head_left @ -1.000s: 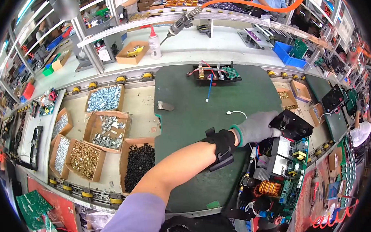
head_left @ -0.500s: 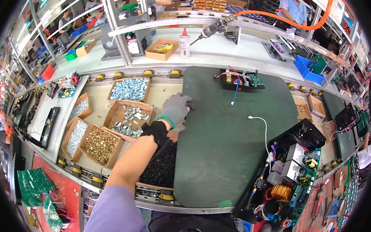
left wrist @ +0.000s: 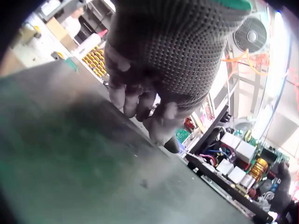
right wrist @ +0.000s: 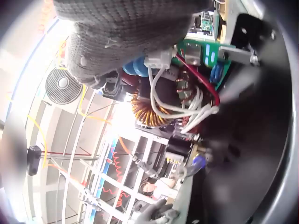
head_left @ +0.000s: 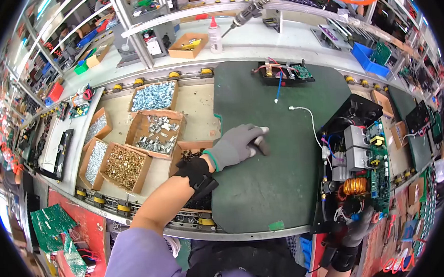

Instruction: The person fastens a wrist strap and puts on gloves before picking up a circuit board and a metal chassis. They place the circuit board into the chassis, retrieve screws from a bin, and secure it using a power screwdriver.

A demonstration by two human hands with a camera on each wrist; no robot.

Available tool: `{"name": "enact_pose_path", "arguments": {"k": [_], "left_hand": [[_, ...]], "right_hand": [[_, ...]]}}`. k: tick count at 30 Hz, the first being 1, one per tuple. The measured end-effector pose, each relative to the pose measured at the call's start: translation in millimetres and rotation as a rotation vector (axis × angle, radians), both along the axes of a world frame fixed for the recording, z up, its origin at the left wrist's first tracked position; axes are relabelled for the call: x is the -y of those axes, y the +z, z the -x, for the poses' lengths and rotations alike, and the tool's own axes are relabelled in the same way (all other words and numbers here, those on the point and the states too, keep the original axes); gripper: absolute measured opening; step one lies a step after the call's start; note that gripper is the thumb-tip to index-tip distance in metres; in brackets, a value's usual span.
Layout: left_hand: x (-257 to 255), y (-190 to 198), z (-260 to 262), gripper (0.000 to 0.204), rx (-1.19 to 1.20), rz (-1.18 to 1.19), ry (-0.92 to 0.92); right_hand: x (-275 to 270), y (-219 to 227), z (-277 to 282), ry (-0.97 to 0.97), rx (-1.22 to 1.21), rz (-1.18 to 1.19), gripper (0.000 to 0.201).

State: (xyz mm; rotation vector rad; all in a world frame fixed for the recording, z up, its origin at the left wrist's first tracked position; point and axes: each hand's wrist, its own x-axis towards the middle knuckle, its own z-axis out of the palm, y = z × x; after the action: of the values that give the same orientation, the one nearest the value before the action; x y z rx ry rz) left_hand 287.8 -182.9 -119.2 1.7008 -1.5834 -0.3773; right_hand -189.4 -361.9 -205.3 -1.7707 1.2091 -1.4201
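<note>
My gloved left hand [head_left: 237,145] pinches a small dark grey-brown piece [head_left: 264,147] close over the green mat [head_left: 270,191]. In the left wrist view the fingers [left wrist: 131,100] are curled, and the dark tip [left wrist: 172,145] of the piece sticks out below them. My gloved right hand [head_left: 358,227] grips the near end of an open black electronics housing [head_left: 363,112] at the mat's right side. Inside the housing sit a circuit board, silver blocks and a copper-wound coil [head_left: 355,185]. In the right wrist view, the right hand's fingers [right wrist: 88,60] bend over beside a white connector [right wrist: 160,59].
A white cable [head_left: 308,115] runs from the housing onto the mat. A smaller black panel with wires [head_left: 286,74] lies at the mat's far edge. Left of the mat stand cardboard boxes of silver clips [head_left: 156,134], brass parts [head_left: 124,166] and black screws. An electric screwdriver [head_left: 246,17] hangs beyond.
The left hand went from the housing's black end panel to the small piece at the mat's left edge, and has brought it right. The housing has turned straighter, with the right hand now visible on it.
</note>
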Motion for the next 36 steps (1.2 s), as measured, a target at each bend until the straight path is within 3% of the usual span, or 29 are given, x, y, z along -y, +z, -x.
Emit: {"name": "enact_pose_path", "arguments": {"k": [1, 2, 4, 5, 7, 8, 9, 10, 11, 12, 14, 16, 19, 21, 24, 26, 27, 29, 31, 32, 33, 35, 36], "left_hand": [[1, 1, 4, 0.055, 0.144, -0.055, 0.058], [1, 1, 5, 0.055, 0.145, -0.062, 0.052], [-2, 4, 6, 0.054, -0.241, -0.077, 0.176], [0, 10, 10, 0.054, -0.240, -0.080, 0.168], [9, 24, 20, 0.054, -0.262, -0.315, 0.381], [15, 20, 23, 0.054, -0.263, -0.316, 0.373], [22, 12, 24, 0.052, -0.087, -0.244, 0.396], [30, 5, 26, 0.051, 0.089, -0.170, 0.415], [38, 1, 27, 0.051, 0.088, -0.168, 0.407], [47, -2, 29, 0.048, 0.165, -0.127, 0.418], [59, 0, 32, 0.045, 0.238, -0.082, 0.418], [66, 13, 37, 0.041, 0.314, -0.305, 0.357], [60, 15, 42, 0.039, 0.317, -0.348, 0.418], [53, 11, 44, 0.037, 0.312, -0.321, 0.468], [40, 11, 46, 0.034, 0.284, -0.339, 0.471], [30, 15, 51, 0.029, 0.026, -0.195, 0.355], [23, 22, 58, 0.029, 0.032, -0.193, 0.344], [9, 46, 79, 0.026, -0.365, 0.052, 0.030], [-2, 75, 100, 0.025, -0.401, 0.064, -0.032], [-5, 82, 106, 0.024, -0.437, 0.078, -0.077], [-6, 78, 107, 0.024, -0.440, 0.078, -0.087], [-5, 69, 104, 0.029, -0.226, 0.270, -0.178], [-3, 69, 104, 0.046, -0.079, 0.297, -0.160]], "right_hand": [[11, -16, 23, 0.014, -0.048, 0.027, 0.042], [0, 5, 15, 0.009, -0.047, 0.019, 0.042], [-34, 80, -23, 0.241, -0.121, -0.265, 0.078], [-33, 81, -23, 0.233, -0.118, -0.269, 0.078], [-26, 85, -24, 0.458, 0.052, 0.017, 0.085], [-48, 130, -72, 0.177, 0.167, -0.053, 0.090], [-47, 143, -68, 0.169, 0.167, -0.052, 0.090], [-46, 151, -62, 0.183, 0.137, 0.104, 0.090], [-47, 158, -57, 0.196, 0.104, 0.261, 0.090], [-50, 164, -53, 0.186, 0.101, 0.264, 0.090], [-60, 177, -48, 0.050, 0.128, 0.411, 0.090], [-74, 186, -51, 0.052, 0.101, 0.489, 0.091], [-100, 186, -67, 0.030, 0.134, 0.596, 0.088], [-115, 179, -68, 0.539, 0.098, 0.292, 0.076], [-109, 185, -124, 0.701, -0.155, 0.487, 0.067], [-100, 184, -152, 0.778, -0.188, 0.503, 0.067], [-97, 181, -164, 0.767, -0.181, 0.398, 0.059], [-96, 177, -181, 0.736, -0.173, 0.291, 0.052], [-95, 174, -192, 0.853, -0.024, -0.293, 0.054], [-92, 171, -195, 0.926, 0.026, -0.373, 0.050], [-89, 174, -195, 0.916, 0.024, -0.372, 0.050], [-85, 180, -194, 0.982, -0.088, -0.595, 0.042], [-90, 172, -197, 0.930, 0.020, -0.562, 0.038]]}}
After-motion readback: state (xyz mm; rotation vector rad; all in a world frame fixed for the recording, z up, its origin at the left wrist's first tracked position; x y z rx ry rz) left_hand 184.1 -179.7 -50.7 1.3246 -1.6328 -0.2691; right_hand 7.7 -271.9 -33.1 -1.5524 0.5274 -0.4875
